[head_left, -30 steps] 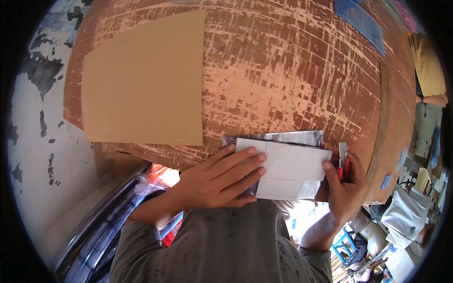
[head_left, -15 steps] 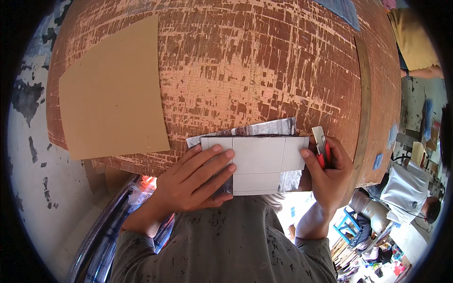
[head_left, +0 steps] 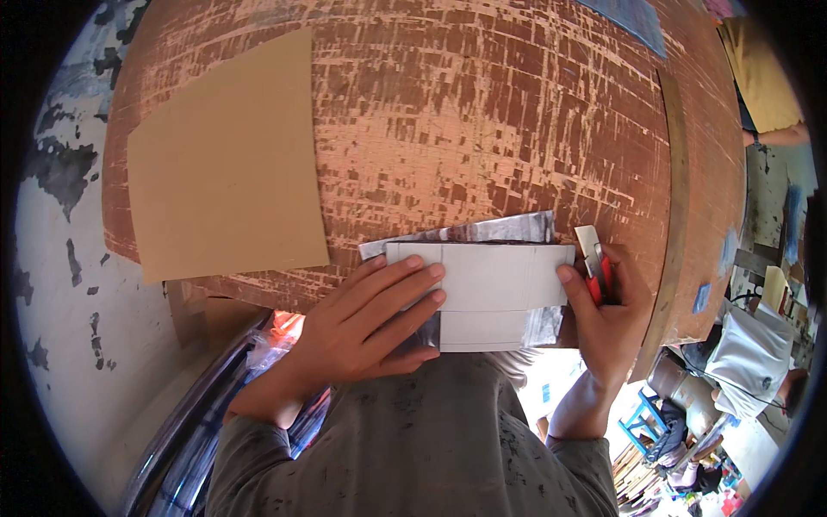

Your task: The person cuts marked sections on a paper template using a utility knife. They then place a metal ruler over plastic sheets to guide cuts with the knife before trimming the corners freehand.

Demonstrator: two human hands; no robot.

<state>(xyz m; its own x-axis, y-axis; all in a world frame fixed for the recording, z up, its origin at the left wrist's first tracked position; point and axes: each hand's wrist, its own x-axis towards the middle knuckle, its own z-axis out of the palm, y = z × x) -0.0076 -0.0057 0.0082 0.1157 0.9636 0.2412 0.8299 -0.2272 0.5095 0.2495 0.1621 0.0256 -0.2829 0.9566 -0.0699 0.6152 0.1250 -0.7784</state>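
A white card piece (head_left: pixel 482 280) with thin ruled lines lies at the table's near edge, one strip projecting toward me. Beneath it sits a grey, marbled shiny sheet (head_left: pixel 508 228), which shows past the far edge and at the lower right corner. My left hand (head_left: pixel 370 319) presses on the card's left part, fingers stretched out flat. At the card's right end, my right hand (head_left: pixel 610 314) grips a red utility knife (head_left: pixel 596 274) with a pale, flat tip pointing away from me. The right thumb touches the card's edge; the other fingers are partly hidden.
The brown tabletop (head_left: pixel 482 146) is heavily scored. A tan board (head_left: pixel 228 164) lies at left, a long wooden strip (head_left: pixel 674 189) at right. Shiny rolls (head_left: pixel 202 414) stand below left. Another person's arm (head_left: pixel 780 135) shows far right, above a blue stool (head_left: pixel 642 418).
The whole view has shifted, so the table and both hands appear slightly farther right. Hands, card and knife keep nearly the same places relative to the table.
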